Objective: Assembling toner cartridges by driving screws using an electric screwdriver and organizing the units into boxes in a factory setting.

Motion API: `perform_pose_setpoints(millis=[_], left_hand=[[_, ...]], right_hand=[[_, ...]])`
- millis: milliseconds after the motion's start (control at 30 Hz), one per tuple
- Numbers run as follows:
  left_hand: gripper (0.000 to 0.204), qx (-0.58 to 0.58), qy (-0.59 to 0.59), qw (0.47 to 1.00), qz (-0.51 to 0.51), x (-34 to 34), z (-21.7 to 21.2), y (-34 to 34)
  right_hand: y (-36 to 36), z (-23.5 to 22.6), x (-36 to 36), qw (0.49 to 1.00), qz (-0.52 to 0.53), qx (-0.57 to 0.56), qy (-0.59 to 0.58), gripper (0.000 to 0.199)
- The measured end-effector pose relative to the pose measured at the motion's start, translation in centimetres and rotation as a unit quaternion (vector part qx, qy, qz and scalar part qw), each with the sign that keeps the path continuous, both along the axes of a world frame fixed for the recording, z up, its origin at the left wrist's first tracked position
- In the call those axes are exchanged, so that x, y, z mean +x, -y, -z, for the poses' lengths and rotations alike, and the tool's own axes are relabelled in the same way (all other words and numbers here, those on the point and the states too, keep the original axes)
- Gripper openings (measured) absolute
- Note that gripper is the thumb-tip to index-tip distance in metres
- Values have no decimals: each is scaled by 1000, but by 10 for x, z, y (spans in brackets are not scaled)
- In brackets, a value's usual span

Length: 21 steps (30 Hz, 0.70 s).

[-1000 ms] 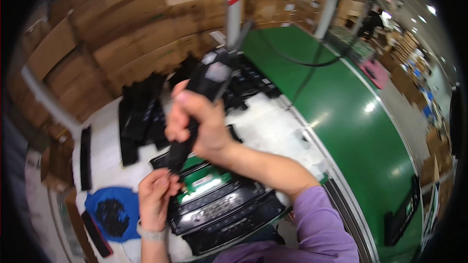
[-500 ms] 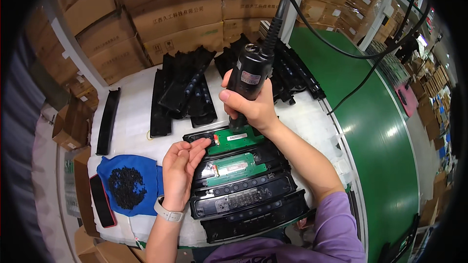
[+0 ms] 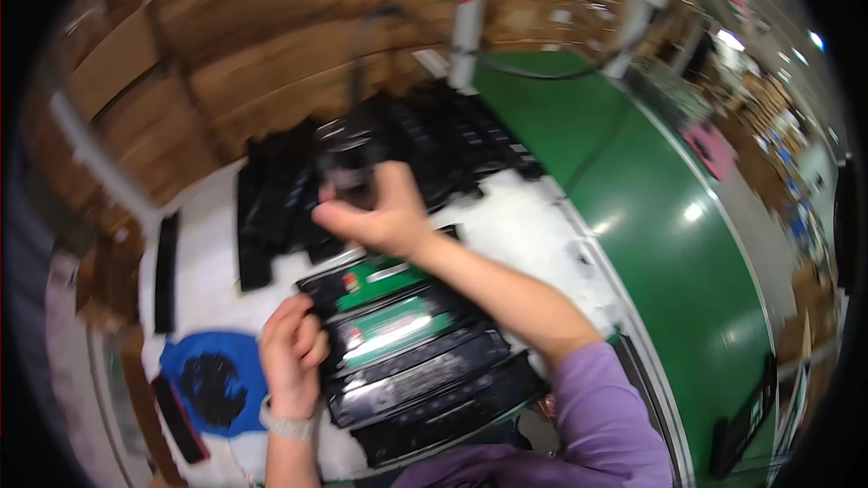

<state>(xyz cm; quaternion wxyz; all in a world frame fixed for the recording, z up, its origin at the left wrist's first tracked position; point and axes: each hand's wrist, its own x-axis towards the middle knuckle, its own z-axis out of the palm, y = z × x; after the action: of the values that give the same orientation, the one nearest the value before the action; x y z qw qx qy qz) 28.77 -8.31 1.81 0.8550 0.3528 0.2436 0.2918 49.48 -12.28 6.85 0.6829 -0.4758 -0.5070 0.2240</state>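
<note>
**Right grip point(image 3: 384, 212) closed on black corded tool point(image 3: 346, 158); left grip point(image 3: 294, 348) undetermined**

The right grip is wrapped around the tool's body, thumb to the left, above the far end of the panel row. Motion blur affects the tool; its lower tip is hidden by the hand. The left grip has its fingers curled beside the left end of the upper panel point(image 3: 316, 291); contact, and whether anything is held, cannot be told.

The upper panel lies on the white bench point(image 3: 203, 285) and carries a green board point(image 3: 398, 282). Nearer the person are a second green board point(image 3: 411, 323), a glossy dark panel point(image 3: 429, 375) and a black panel point(image 3: 452, 425).

To the left, a blue cloth point(image 3: 253, 402) bears a pile of small black pieces point(image 3: 212, 389). Black parts point(image 3: 280, 203) are heaped along the far side.
</note>
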Motion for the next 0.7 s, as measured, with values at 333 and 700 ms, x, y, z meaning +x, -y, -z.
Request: perform_pose_setpoints(millis=[333, 700], left_hand=[[6, 19, -16, 1000, 14, 4, 12, 5], [18, 112, -32, 991, 65, -1, 14, 9]], right_hand=[[17, -12, -12, 989, -94, 59, -98, 20], [37, -43, -32, 911, -149, 183, -337, 17]])
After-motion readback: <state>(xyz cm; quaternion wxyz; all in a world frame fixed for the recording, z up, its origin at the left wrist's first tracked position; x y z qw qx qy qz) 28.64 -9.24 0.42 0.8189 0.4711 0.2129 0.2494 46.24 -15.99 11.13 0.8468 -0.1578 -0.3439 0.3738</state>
